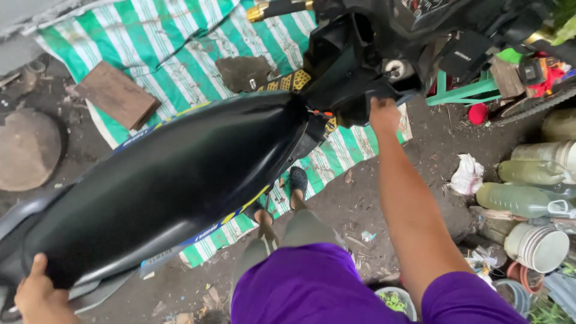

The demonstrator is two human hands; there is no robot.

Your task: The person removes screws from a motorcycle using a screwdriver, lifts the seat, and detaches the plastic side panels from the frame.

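A motorbike with a long black seat (168,180) stands across the view, its front body (360,54) at the top right. My left hand (37,294) grips the rear end of the bike by the seat's tail at the bottom left. My right hand (384,114) reaches forward and holds a black panel part (360,96) below the handlebar area. My purple shirt and sandalled feet (298,180) show beneath the seat's edge.
A green-and-white striped tarp (174,42) lies under the bike with a brown board (117,93) on it. A round stone (27,150) sits at the left. Plastic bottles (522,198), a white bucket (537,246) and clutter crowd the right side. The ground is dark dirt.
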